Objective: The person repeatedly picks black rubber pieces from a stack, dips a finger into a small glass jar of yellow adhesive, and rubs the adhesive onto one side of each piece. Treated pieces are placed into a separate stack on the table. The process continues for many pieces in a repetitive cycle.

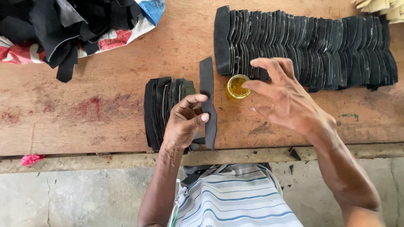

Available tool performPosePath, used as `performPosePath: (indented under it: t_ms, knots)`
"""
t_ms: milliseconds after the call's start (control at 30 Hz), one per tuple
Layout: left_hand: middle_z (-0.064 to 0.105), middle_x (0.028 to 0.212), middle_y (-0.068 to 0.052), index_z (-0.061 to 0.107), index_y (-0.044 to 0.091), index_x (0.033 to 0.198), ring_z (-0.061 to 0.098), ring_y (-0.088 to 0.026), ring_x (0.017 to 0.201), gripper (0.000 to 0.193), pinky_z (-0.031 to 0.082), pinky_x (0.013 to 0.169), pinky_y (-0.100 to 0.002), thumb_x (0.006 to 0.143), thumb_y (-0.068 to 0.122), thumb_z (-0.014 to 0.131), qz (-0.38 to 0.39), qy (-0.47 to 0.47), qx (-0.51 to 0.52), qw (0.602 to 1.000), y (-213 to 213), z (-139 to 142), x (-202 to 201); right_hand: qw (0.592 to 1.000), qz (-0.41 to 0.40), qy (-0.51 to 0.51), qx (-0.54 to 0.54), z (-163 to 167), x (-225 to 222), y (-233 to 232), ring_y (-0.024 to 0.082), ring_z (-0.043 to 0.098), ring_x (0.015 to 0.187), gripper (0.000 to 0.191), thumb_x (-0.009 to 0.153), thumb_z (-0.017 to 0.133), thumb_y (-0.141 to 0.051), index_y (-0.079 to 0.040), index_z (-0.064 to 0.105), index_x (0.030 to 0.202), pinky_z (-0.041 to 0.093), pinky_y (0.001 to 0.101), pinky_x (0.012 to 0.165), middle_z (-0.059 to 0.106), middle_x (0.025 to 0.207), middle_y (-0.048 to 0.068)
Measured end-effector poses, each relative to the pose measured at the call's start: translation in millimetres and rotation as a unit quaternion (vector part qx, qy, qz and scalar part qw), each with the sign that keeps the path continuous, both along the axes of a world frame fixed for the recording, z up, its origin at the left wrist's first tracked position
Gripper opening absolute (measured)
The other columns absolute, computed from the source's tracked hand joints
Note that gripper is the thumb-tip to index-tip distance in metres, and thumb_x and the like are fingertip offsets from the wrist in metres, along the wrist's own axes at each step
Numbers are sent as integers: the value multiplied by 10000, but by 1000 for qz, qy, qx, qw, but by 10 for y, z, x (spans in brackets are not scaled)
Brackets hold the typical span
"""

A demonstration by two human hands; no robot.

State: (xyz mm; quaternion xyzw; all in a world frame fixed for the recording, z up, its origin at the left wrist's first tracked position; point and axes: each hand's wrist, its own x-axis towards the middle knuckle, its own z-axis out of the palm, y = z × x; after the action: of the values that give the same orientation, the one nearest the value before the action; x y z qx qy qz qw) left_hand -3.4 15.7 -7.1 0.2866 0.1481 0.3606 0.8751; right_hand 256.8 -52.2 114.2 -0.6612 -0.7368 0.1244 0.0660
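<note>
The left hand (pixel 184 122) pinches a long black strip (pixel 208 103) between thumb and forefinger, gripping it about midway along its length. The right hand (pixel 283 97) hovers with fingers spread and loosely curled, holding nothing, its forefinger tip just over a small glass jar (pixel 236 87).

Beneath both hands runs the counter (pixel 84 109), a broad plank of worn reddish-brown wood, scuffed and marked with faded red stains to the left of the left hand. Beyond the right hand lies a long overlapping row of black pieces (pixel 320 46), flat and matte like leather or rubber sheet, shingled one over the next with wavy edges showing pale cut lines. Far out to the left of the left hand sits a heap of black scraps (pixel 54 29), limp and irregular, piled on a woven sack (pixel 120 38) printed in red, white and blue. Directly under and just left of the left hand lies a shorter stack of black pieces (pixel 162 107), fanned in the same shingled way.

The strip is narrow, flat and slightly wavy along one edge. Its long axis runs away from the person, nearly straight up the counter, with the far end pointing toward the long row and the near end reaching the counter's front edge.

The jar, between the two hands, is round, clear and holds a yellow liquid.
</note>
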Motion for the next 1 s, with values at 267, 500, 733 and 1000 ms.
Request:
performPosePath:
  t_ms: [267,500,733,1000]
  knots:
    - [583,1447,-123,539,2,1453,617,-209,1251,620,590,997,-320,881,-141,731,-19,-35,-18,999,-6,118,92,951,-54,126,278,184,131,-511,227,422,1248,431,896,840,-306,-126,646,1237,467,360,984,423,1417,107]
    - [512,1513,-126,450,21,1524,564,-237,1357,772,534,1138,-363,837,-131,769,-46,-88,-36,994,-57,360,149,901,49,410,134,-272,-317,-544,130,510,1075,851,838,803,-392,-219,393,1563,559,293,859,503,1326,36]
    - [503,1534,-142,448,20,1547,559,-264,1330,786,532,1120,-379,851,-115,788,-51,-85,-21,995,-67,393,178,864,54,499,23,-465,-435,-494,185,514,1156,1035,770,879,-314,-315,286,1618,544,350,1044,458,1395,53]
    - [451,1555,-122,393,11,1559,555,-243,1315,829,547,1065,-344,838,-121,781,-11,-73,-39,996,-69,413,236,868,30,496,-3,-431,-488,-517,186,516,1106,1029,750,890,-291,-290,321,1608,530,342,1017,456,1410,55]
